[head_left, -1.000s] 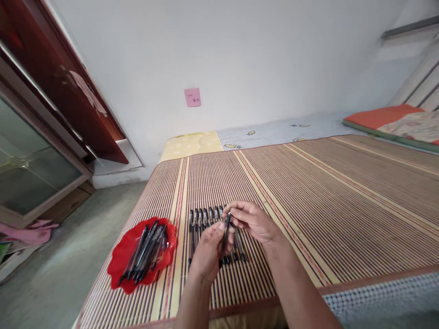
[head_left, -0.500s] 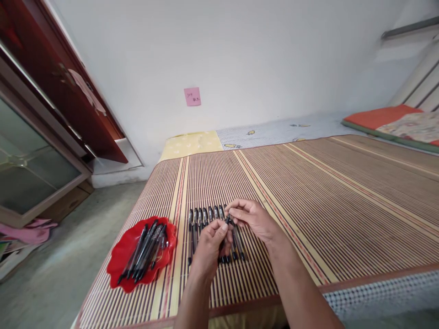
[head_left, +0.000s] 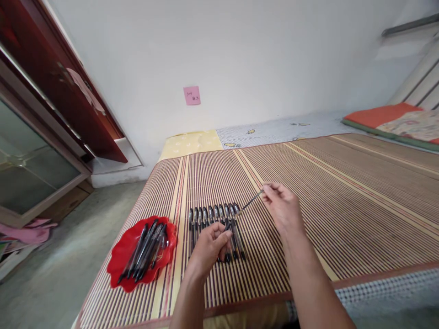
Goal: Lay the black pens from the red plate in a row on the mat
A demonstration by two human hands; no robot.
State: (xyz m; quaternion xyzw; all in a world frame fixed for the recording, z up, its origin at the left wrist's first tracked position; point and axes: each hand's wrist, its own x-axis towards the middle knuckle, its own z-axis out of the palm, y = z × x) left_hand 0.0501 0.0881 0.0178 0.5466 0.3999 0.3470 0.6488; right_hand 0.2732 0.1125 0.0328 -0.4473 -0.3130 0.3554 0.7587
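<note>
My left hand [head_left: 213, 241] is closed, pinching a dark pen barrel [head_left: 227, 226] that its fingers mostly cover. Up and to the right, my right hand [head_left: 284, 206] grips one end of a thin dark pen refill [head_left: 253, 199]. The refill slants down to the left, its lower end apart from the barrel. Beneath my hands, several capped black pens [head_left: 210, 214] with clear barrels lie side by side in a row. My left hand hides the lower parts of some of them.
A red scalloped dish [head_left: 116, 256] left of the row holds more pens [head_left: 147, 249]. Everything rests on a striped bamboo mat [head_left: 308, 192] over a bed. A pink note [head_left: 191, 95] is on the white wall behind. Folded bedding [head_left: 387, 116] lies far right; floor [head_left: 89, 237] shows left.
My right hand has moved right and upward, away from my left hand, drawing the thin refill into view. My left hand stays nearly in place. The dish and row of pens are unmoved.
</note>
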